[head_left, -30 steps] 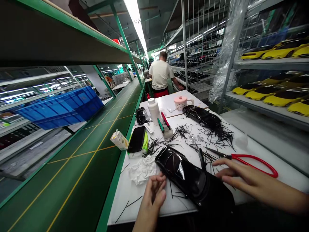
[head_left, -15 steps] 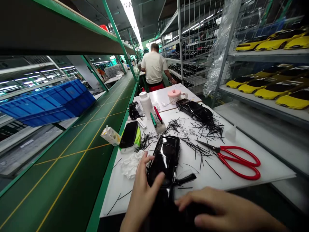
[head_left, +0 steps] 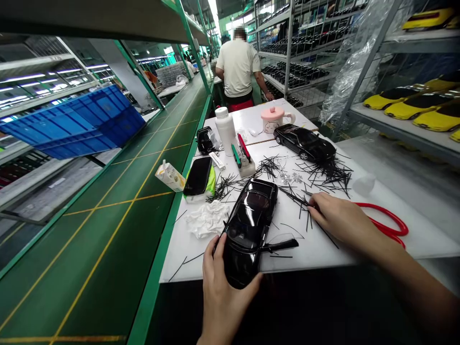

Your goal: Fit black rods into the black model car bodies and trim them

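We see the left hand (head_left: pixel 226 282) gripping the rear of the black car (head_left: pixel 249 215) at the table's (head_left: pixel 305 258) near edge, its door open. The right hand (head_left: pixel 332 215), fingers bent (we cannot tell their grip), touches black strips (head_left: pixel 298 197) beside red-handled scissors (head_left: pixel 391 223).

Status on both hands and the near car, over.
Left hand gripping near black car. Right hand at black strips, grip unclear. Possibly in the way: red-handled scissors, partly under right hand.

Factory assembly floor; green conveyor belt (head_left: pixel 143 187); racks of yellow model cars (head_left: pixel 409 105); blue crates (head_left: pixel 77 122)
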`<state>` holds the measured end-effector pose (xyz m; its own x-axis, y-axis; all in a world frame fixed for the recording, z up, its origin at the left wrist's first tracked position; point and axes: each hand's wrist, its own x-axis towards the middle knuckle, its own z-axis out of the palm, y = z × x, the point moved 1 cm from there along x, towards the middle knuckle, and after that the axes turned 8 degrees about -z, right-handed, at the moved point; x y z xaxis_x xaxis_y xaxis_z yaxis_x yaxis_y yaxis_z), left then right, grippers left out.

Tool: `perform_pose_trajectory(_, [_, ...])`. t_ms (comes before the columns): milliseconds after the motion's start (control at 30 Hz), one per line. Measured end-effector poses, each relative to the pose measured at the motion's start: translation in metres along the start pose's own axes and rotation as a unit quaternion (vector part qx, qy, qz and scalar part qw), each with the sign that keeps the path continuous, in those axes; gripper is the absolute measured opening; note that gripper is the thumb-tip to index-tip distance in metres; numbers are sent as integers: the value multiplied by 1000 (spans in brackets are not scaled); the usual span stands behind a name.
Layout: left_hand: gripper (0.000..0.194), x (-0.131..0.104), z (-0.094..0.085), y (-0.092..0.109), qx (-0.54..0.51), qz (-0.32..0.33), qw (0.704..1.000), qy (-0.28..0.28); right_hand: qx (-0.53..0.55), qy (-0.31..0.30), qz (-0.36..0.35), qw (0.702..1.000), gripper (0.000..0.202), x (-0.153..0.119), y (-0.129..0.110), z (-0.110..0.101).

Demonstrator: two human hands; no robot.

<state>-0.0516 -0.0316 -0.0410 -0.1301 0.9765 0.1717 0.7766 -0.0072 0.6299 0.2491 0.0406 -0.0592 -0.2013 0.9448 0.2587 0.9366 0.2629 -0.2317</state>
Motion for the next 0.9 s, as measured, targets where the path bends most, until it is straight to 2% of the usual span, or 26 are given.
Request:
perform_pose_trajectory(67, [79,1,-1,1,4,16,1000,24,9,33,17,999,18,1,-3,-9])
perform_pose_trajectory(133, [77,4,-4,4,4,42,998,47,57,103,38,992,17,2,-7,-22])
perform_pose_trajectory(200, [75,8,-8,10,-11,68,996,64,170,175,42,969,20,2,-15,-35])
perform_pose_trajectory(233, [75,11,-10,14,-20,77,994,69,238,190,33,952,22,2,-21,-41])
perform_pose_trajectory(300, [74,16,-14,21,-31,88,993,72,350,182,-5,919,19,3,-33,-48])
perform_pose_trajectory(367, [71,21,-17,27,-36,95,992,71,406,148,-53,900,12,6,-43,-49])
perform_pose_trajectory(500, [68,27,-20,35,-50,104,991,63,390,110,-129,905,7,15,-50,-43])
perform_pose_trajectory(633, [70,29,-21,38,-53,108,991,59,352,101,-154,918,11,22,-51,-38])
perform_pose_trajectory(900, [70,30,-21,43,-54,127,988,69,178,92,-247,948,18,17,-67,-42])
